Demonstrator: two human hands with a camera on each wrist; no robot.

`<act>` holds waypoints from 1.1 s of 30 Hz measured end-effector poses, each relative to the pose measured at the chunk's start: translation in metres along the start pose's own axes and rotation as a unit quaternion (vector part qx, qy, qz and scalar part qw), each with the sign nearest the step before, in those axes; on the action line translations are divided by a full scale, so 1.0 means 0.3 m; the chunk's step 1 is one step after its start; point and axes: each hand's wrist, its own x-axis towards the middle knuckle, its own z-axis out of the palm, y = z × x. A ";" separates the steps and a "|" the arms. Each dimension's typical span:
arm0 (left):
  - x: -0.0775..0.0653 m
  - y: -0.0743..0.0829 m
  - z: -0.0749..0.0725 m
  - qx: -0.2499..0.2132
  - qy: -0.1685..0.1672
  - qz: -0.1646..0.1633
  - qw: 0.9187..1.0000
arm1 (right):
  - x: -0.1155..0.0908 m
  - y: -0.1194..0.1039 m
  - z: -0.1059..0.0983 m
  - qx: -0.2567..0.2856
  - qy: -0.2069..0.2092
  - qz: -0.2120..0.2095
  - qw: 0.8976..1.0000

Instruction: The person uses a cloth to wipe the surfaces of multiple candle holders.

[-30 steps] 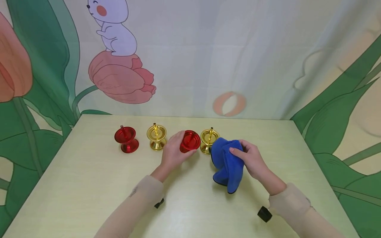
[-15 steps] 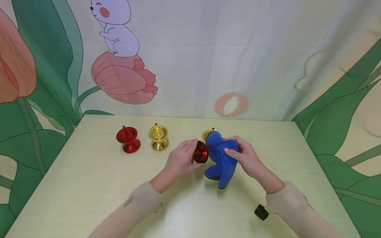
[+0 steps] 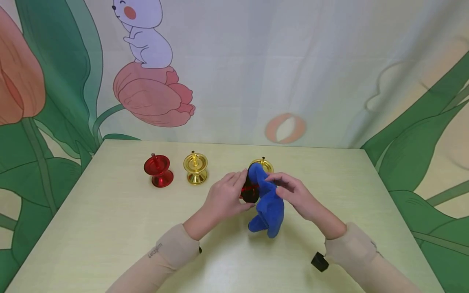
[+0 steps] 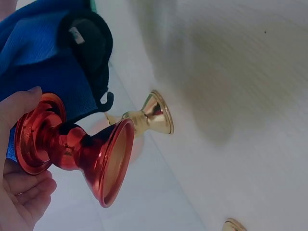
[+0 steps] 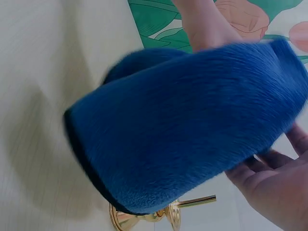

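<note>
My left hand (image 3: 224, 197) grips a red metal candle holder (image 4: 67, 144) around its dish, thumb on one side and fingers on the other. The holder is tipped on its side above the table, its flared foot showing in the left wrist view. Its dish faces the blue cloth (image 3: 270, 207), which overlaps the dish in the head view. My right hand (image 3: 296, 197) holds this plush, dark-edged cloth, thumb and fingers at its upper right; folds hang below. In the right wrist view the cloth hides most of the fingers. A gold candle holder (image 3: 268, 166) stands partly hidden behind the cloth.
Another red candle holder (image 3: 158, 173) and a gold one (image 3: 196, 165) stand upright at the back left of the pale table (image 3: 110, 228). Behind the table hangs a printed curtain (image 3: 227, 81). A small black block (image 3: 320, 261) shows beside the right sleeve.
My left hand has lifted the red candle holder from its spot, drawn it right and tipped its dish toward the cloth. My right hand has shifted left, bringing the cloth to the dish.
</note>
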 end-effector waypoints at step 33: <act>0.005 0.007 -0.072 -0.029 0.069 0.108 0.991 | -0.011 -0.019 0.049 -0.177 0.121 -0.100 0.972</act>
